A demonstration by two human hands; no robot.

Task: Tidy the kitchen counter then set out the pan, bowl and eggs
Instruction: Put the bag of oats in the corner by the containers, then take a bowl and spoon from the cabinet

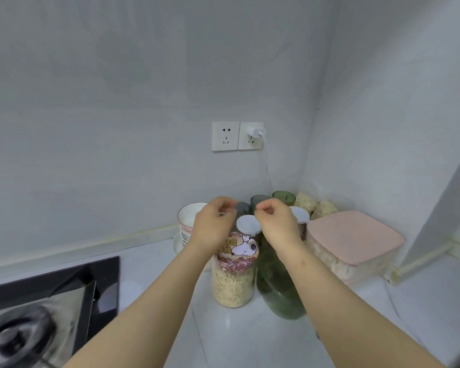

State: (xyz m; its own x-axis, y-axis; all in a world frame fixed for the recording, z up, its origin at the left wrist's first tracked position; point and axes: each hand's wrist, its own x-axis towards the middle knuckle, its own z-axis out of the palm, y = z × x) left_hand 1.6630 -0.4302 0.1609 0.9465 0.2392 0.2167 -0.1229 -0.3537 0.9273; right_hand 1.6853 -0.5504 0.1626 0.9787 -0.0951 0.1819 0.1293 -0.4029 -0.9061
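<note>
A stack of white bowls (187, 219) stands at the back of the counter by the wall. My left hand (214, 225) hovers just right of the bowls, above a cartoon-lidded jar of grain (234, 280), with its fingers curled and nothing visible in them. My right hand (276, 221) hangs beside it over a green glass jar (279, 293), fingertips drawn together, also with nothing seen in them. Between the two hands shows the white lid of another jar (247, 225). No pan or eggs are in view.
A pink-lidded box (353, 237), a second white-lidded jar (302, 215), dark cups (283, 197) and bags of oats (307, 201) crowd the corner. A black hob (51, 296) lies at the lower left. Wall sockets (225, 136) hold a white plug (256, 132).
</note>
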